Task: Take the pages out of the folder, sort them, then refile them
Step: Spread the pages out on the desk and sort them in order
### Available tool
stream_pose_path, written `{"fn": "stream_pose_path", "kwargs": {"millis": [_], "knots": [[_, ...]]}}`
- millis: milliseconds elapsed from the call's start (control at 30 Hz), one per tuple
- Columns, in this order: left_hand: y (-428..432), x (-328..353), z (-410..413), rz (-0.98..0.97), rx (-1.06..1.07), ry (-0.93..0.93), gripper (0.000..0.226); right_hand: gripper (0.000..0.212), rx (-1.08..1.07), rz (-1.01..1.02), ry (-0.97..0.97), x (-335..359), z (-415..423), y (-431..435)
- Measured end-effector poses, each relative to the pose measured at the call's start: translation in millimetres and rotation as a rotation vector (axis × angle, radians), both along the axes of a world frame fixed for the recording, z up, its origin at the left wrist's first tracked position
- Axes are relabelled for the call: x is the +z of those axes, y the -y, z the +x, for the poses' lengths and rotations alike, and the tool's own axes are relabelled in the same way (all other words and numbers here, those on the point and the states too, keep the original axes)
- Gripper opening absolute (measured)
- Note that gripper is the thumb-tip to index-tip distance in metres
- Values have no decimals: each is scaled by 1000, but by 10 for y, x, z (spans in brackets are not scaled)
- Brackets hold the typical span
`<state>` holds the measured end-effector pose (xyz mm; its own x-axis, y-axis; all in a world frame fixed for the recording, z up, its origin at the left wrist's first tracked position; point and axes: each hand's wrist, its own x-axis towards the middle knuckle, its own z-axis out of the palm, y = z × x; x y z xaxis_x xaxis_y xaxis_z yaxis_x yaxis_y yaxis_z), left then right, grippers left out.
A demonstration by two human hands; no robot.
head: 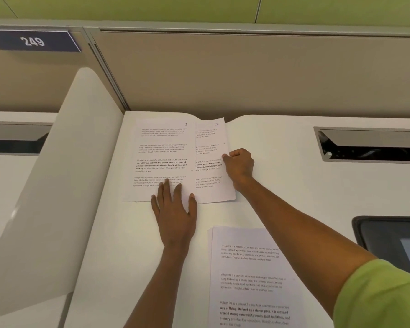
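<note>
Your left hand (174, 209) lies flat with straight fingers, pressing the near edge of the left page (161, 150). Your right hand (239, 164) is curled and pinches the right edge of the right page (211, 185), which is partly tucked under the left one. Both white sheets lie at the back of the desk (294, 185), against the partition (246, 74). Their long axes run away from you and their printed paragraphs read upright. A stack of pages (249, 280), printed the same way, sits near your right arm.

Two overlapping printed pages (162, 157) flat, page stack (249, 275) nearer
</note>
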<state>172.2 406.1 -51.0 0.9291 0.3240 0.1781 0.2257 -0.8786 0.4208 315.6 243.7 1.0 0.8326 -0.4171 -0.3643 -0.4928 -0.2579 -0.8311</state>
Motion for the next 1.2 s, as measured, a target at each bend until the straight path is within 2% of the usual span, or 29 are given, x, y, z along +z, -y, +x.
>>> {"fn": "stream_pose_path", "kwargs": {"millis": [133,367,600,667,767,900,967,1200], "knots": [[10,-1,14,33,-20,-7,56,15,71,-110,-3,-86,-111,44],[10,-17,19,74,-22,-30,55,11,-39,-59,19,-116,-133,-25],[18,-9,25,77,-22,-33,56,14,6,-69,29,-66,-88,-101],[18,-8,27,79,-21,-36,57,26,154,-225,77,-41,-126,-136],[20,-12,27,78,-16,-38,57,51,433,-646,192,-67,-283,-147],[19,-19,36,87,-11,-36,58,65,788,-785,197,-330,-568,-109],[16,-25,38,96,-6,-43,58,62,834,-862,207,-476,-677,-125],[13,-47,36,85,19,-42,58,61,806,-929,173,-585,-689,-282]]}}
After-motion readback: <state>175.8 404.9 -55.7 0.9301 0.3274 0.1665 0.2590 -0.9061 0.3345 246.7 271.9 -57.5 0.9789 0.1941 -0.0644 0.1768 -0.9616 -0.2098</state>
